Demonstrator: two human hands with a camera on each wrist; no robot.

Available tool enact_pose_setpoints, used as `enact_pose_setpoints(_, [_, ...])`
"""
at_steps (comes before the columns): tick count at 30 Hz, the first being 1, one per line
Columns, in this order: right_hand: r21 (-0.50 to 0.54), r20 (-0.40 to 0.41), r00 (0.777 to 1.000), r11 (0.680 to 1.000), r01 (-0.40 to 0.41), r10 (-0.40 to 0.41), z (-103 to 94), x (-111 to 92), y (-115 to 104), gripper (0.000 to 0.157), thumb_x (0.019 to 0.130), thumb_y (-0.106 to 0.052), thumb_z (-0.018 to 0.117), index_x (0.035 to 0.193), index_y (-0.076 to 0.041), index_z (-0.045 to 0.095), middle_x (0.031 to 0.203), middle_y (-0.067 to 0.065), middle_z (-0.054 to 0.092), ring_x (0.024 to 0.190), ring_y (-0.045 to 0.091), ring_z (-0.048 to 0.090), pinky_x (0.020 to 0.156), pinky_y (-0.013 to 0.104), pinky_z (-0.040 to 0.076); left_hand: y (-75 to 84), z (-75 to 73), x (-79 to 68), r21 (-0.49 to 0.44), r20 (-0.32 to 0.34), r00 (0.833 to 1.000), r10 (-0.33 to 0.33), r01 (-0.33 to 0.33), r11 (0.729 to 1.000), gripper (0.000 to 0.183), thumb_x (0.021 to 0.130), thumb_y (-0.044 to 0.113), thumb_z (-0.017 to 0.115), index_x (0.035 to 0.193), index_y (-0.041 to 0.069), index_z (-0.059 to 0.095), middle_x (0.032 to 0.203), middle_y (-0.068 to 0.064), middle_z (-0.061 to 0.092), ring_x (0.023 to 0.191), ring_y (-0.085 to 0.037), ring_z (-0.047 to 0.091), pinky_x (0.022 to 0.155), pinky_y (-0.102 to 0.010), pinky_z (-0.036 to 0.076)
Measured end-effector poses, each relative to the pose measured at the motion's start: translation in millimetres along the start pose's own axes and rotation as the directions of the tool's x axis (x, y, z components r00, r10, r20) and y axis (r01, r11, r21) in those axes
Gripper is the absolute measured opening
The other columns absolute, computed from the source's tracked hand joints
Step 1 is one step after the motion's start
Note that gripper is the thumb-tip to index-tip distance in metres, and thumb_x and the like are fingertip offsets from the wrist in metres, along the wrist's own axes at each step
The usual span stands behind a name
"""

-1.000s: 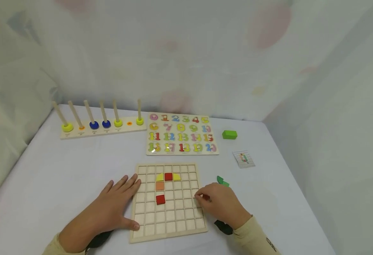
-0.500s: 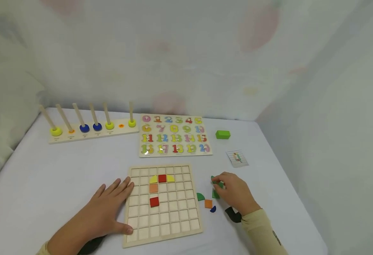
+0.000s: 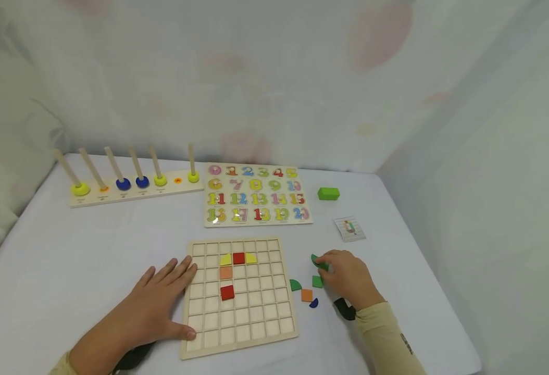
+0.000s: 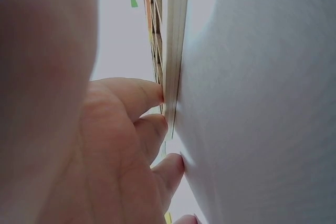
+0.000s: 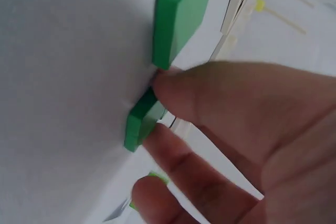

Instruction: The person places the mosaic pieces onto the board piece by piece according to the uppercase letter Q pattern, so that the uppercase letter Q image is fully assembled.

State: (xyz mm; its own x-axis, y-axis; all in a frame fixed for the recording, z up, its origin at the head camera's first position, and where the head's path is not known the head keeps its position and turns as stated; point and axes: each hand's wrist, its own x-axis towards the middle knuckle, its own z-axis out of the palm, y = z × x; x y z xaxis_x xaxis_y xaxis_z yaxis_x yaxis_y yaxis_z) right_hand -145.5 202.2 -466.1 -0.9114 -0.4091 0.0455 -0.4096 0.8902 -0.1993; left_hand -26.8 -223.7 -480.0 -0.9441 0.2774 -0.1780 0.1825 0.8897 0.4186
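Observation:
A square wooden grid board [image 3: 251, 346] bears yellow quarter-round tiles [image 3: 251, 258], red square tiles [image 3: 227, 292] and an orange square tile [image 3: 226, 272]. My left hand [image 3: 154, 307] lies with fingers spread along the board's left side, fingertips at the edge and thumb over the lower corner. Right of the board, my right hand [image 3: 349, 276] has thumb and index finger around a small dark green tile [image 5: 137, 124] on the table; the fingers partly hide it. Close to the thumb is another green tile [image 5: 184, 17], thick and flat-sided.
Near the right hand lie a green quarter-round tile [image 3: 295, 285], an orange square tile [image 3: 307, 295] and a blue half-round tile [image 3: 314, 303]. Behind stand a peg counting rack [image 3: 115, 195], a number puzzle [image 3: 258, 196], a green block [image 3: 328, 194] and a pattern card [image 3: 350, 229].
My right hand has moved from the board's right edge out to the green tiles, uncovering the loose tiles beside the board. The left hand keeps its place at the board; the head view has shifted slightly.

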Motion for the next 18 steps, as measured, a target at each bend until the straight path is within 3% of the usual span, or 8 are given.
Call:
enact_pose_setpoints(7, [-0.06,0.022,0.997,0.996,-0.07,0.072,-5.7,-0.1,-0.6,0.026,0.085,-0.016,0.088,0.11,-0.013,0.083,0.105,0.002,0.078,0.089,0.019,0.071,0.069,0.036,0.061,1.7,-0.6,0.6,0.012,0.006,1.0,-0.006,0.005,1.0,0.149,0.054,0.095,0.074,0.166,0.005,0.036,0.173,-0.021,0.026,0.157,-0.051,0.02,0.118,-0.078,0.012])
enact_pose_setpoints(11, [-0.032,-0.025,0.996,0.996,-0.084,0.083,-9.4,-0.5,-6.5,0.021,0.085,-0.018,0.089,0.105,-0.013,0.084,0.102,0.001,0.079,0.084,0.017,0.068,0.062,0.031,0.057,2.4,-1.6,0.5,0.016,0.007,1.0,-0.004,0.004,1.0,0.148,0.055,0.094,0.074,0.167,0.005,0.036,0.173,-0.021,0.026,0.157,-0.051,0.02,0.118,-0.078,0.013])
enact_pose_setpoints(14, [0.028,-0.085,0.996,1.0,-0.008,0.01,-11.8,0.4,-20.1,0.018,0.084,-0.017,0.089,0.102,-0.016,0.084,0.105,-0.002,0.08,0.09,0.018,0.07,0.064,0.03,0.057,3.3,-2.8,-1.9,0.01,0.007,1.0,0.001,-0.001,1.0,0.147,0.056,0.094,0.074,0.167,0.005,0.035,0.173,-0.019,0.026,0.157,-0.05,0.02,0.119,-0.077,0.013])
enact_pose_setpoints(18, [0.068,-0.107,0.978,0.98,0.19,-0.182,-15.6,4.0,-48.7,0.014,0.085,-0.016,0.089,0.097,-0.019,0.084,0.105,-0.007,0.08,0.093,0.015,0.069,0.068,0.028,0.057,5.0,-3.5,-3.0,0.008,-0.001,1.0,0.009,-0.009,1.0,0.145,0.058,0.093,0.075,0.167,0.006,0.035,0.174,-0.017,0.026,0.158,-0.048,0.02,0.12,-0.076,0.013])
